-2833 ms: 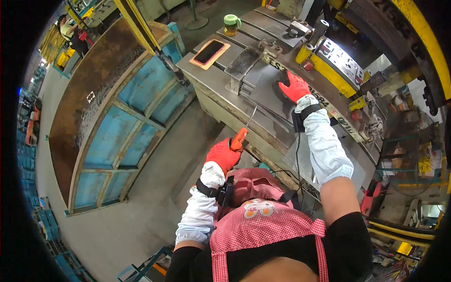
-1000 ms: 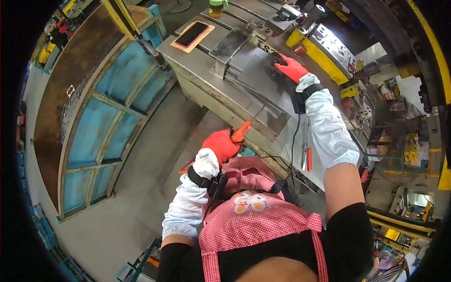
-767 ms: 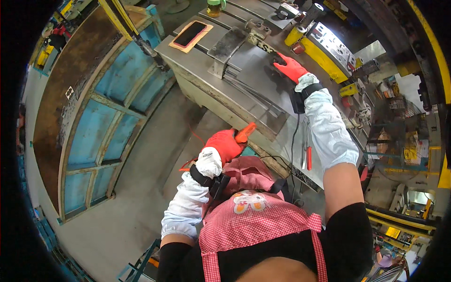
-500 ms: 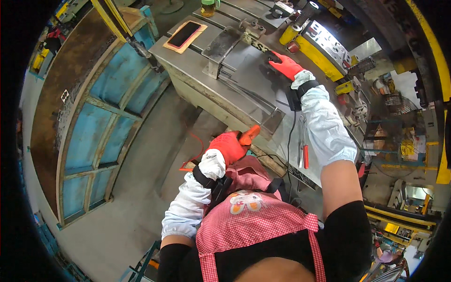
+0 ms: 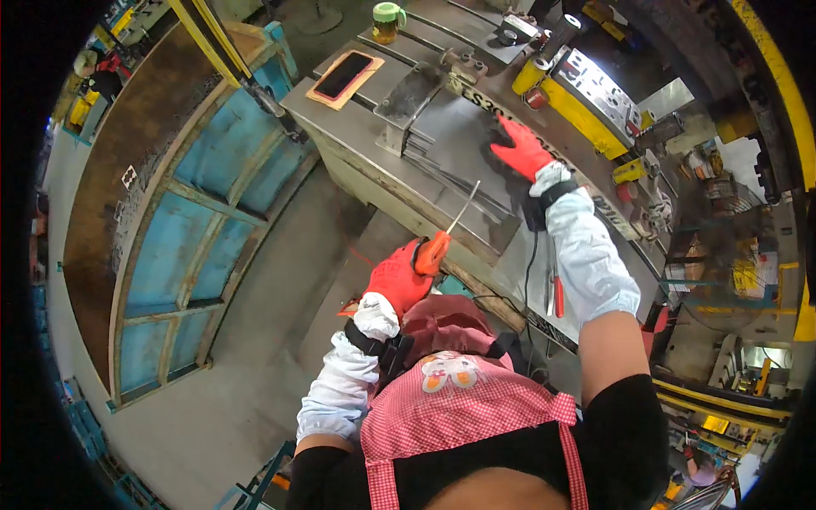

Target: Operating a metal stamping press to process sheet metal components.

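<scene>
My left hand (image 5: 401,276), in a red glove, is closed around the orange handle of a screwdriver (image 5: 461,209). Its thin metal shaft points up and away, over the near edge of the metal machine bed (image 5: 450,200). My right hand (image 5: 522,150), also red-gloved, reaches out over the bed with thumb and fingers apart and nothing in them. It is close to a long bar with painted markings (image 5: 586,166); whether a fingertip touches the bar or bed, I cannot tell. Left of that hand, thin metal strips (image 5: 459,183) lie beside a raised steel block (image 5: 410,98).
A phone (image 5: 343,76) on a pale cloth and a green-lidded cup (image 5: 387,24) stand at the far left of the bed. A red-handled tool (image 5: 558,296) and black cable (image 5: 529,272) lie near my right forearm. Yellow machine parts (image 5: 582,115) rise beyond; a blue-panelled frame (image 5: 191,229) stands left.
The screwdriver's shaft now shows, pointing up from my left hand, which has shifted slightly left and down. My right hand has moved slightly toward me. The view has shifted a little.
</scene>
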A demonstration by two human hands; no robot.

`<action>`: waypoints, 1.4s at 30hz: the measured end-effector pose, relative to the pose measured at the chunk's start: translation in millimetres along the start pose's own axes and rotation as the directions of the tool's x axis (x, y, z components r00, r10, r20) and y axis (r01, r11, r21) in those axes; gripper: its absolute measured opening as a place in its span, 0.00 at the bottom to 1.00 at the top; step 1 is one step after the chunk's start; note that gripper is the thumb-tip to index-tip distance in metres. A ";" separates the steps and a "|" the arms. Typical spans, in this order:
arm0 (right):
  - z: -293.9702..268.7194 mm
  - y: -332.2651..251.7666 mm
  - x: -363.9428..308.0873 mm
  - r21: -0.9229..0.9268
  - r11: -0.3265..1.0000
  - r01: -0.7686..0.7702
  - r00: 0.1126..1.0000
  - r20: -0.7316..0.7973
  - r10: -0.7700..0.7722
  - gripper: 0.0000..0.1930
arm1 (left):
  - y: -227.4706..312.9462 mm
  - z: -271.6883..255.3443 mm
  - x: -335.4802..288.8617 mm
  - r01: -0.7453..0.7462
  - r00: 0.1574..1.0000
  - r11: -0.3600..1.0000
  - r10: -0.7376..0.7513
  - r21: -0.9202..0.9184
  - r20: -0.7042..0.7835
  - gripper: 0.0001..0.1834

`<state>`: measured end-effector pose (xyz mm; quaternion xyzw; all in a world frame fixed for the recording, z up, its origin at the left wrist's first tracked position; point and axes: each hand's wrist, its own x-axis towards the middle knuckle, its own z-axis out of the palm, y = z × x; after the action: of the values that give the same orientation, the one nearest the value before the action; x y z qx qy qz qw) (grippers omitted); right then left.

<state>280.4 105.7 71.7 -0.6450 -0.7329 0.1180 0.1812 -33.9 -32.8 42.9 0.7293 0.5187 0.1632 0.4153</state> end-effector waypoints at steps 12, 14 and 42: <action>-0.5 -34.1 -18.3 -0.238 0.971 0.008 0.986 0.161 0.032 0.34 | -163.3 -38.1 -6.6 -0.025 0.788 1.000 0.014 -0.009 -0.616 0.25; -6.0 -47.7 -17.0 -0.267 0.963 -0.021 0.978 0.195 0.075 0.33 | -156.5 -62.9 5.1 -0.320 0.751 0.543 -0.354 -0.776 -0.557 0.24; 14.2 -112.5 -60.2 -0.197 0.968 -0.154 0.988 -0.055 0.146 0.35 | -378.9 -275.2 306.7 0.176 0.843 0.748 0.221 0.640 -0.490 0.17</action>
<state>179.0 31.4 97.7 -0.7159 -0.6863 0.0441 0.1204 -327.9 405.3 -144.3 0.7588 0.6275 0.1708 -0.0350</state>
